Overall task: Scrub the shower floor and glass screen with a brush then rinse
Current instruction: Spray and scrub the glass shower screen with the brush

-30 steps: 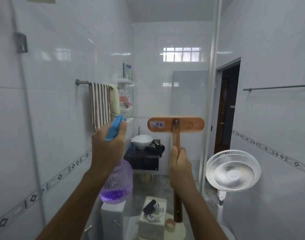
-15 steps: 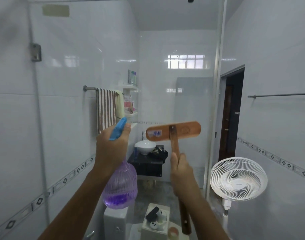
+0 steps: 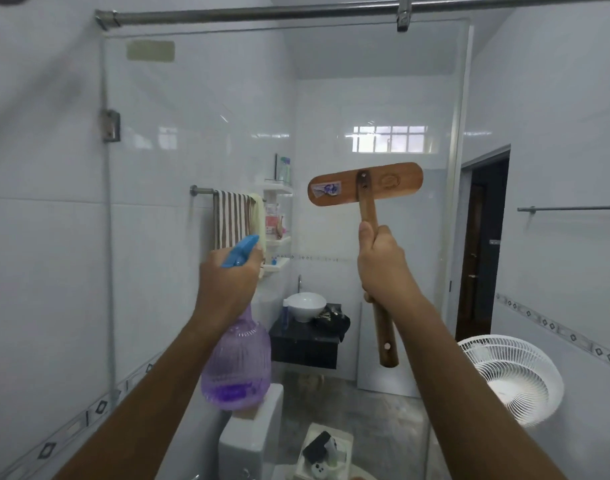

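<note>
Wooden and long-handled, the brush (image 3: 365, 184) stands nearly upright in front of the glass screen (image 3: 199, 109), its flat oval head tilted so that the right end sits a little higher. The back of the head faces the camera, with a sticker on its left half. Whether the bristles touch the glass cannot be told from here. The right hand (image 3: 383, 268) grips the handle about midway, fingers curled round it and the thumb lying up along the shaft, while the handle's lower end sticks out below the fist. The left hand (image 3: 227, 282) is wrapped round the neck of a purple spray bottle (image 3: 237, 368), whose blue trigger head (image 3: 240, 256) pokes above the knuckles and points towards the glass. A little violet liquid sits in the bottle's rounded bottom. A metal rail (image 3: 296, 12) runs along the top of the screen, and a hinge (image 3: 110, 125) clamps its left edge. Through the glass show a striped towel (image 3: 232, 220) on a bar, a white basin (image 3: 305, 304) on a dark counter, and a toilet cistern (image 3: 251, 438) low down. A white fan (image 3: 514, 379) stands at the right, near a dark doorway (image 3: 480, 244).
</note>
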The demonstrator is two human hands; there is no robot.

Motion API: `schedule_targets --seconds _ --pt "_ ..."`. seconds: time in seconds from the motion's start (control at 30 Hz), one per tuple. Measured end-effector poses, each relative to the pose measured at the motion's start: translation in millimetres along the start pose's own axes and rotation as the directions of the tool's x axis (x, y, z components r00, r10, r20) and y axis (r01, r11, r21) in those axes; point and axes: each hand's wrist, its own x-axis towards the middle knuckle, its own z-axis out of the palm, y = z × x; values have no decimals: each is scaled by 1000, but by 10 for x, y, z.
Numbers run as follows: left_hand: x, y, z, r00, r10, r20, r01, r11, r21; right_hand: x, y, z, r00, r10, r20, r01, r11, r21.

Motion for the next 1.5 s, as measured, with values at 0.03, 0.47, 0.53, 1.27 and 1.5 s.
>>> schedule_targets --seconds 0.03,0.47,0.53,1.27,1.5 --pt "12 17 -7 1000 18 -14 -18 1000 1 -20 13 15 1000 -5 -2 5 1000 -14" --pt "48 107 12 974 220 -56 -210 966 152 -93 -7 71 999 27 20 -26 998 -49" --pt "71 115 -7 977 209 -45 -202 970 134 -94 -6 90 999 37 20 -36 998 -47" --pt "14 9 -372 955 290 -67 -274 946 175 -109 -410 688 982 47 185 -57 997 48" --pt "-47 -13 -485 961 247 -123 -221 956 196 -868 420 1188 953 128 274 -141 990 30"
